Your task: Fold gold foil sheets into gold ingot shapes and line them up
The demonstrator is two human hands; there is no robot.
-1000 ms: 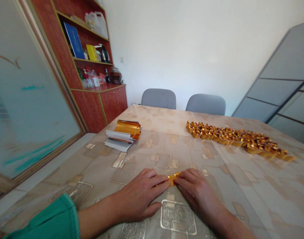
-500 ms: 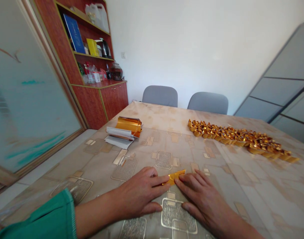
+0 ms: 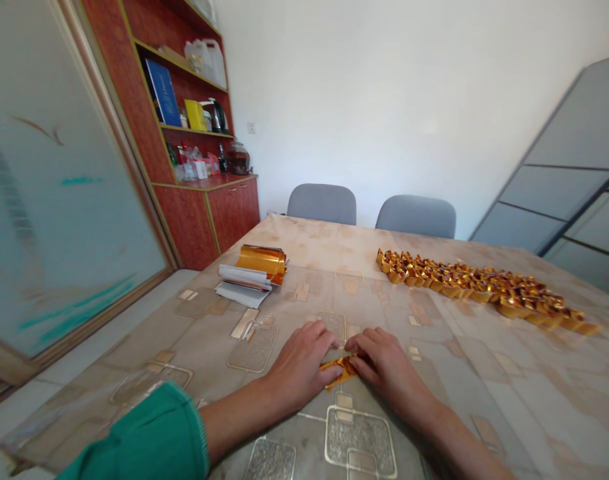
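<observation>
A small folded piece of gold foil [image 3: 339,369] lies on the patterned tablecloth [image 3: 304,293], pinched between my two hands. My left hand [image 3: 302,363] presses its fingertips against the foil's left side. My right hand [image 3: 384,363] curls over the right end, hiding part of the piece. Farther back on the left, a stack of white paper sheets [image 3: 242,285] carries a curled roll of gold foil [image 3: 262,263]. A long band of several folded gold foil ingots [image 3: 484,289] runs across the table's right side.
A red wooden cabinet [image 3: 204,223] with cluttered shelves and a frosted glass panel [image 3: 69,220] stand to the left. Two grey chairs [image 3: 369,210] sit past the table's far edge. A grey panel [image 3: 564,180] leans at the right. A green sleeve [image 3: 144,433] covers my left forearm.
My hands have moved closer together. The foil, a flat strip before, is now creased and bunched under my fingers. The whole view has shifted slightly.
</observation>
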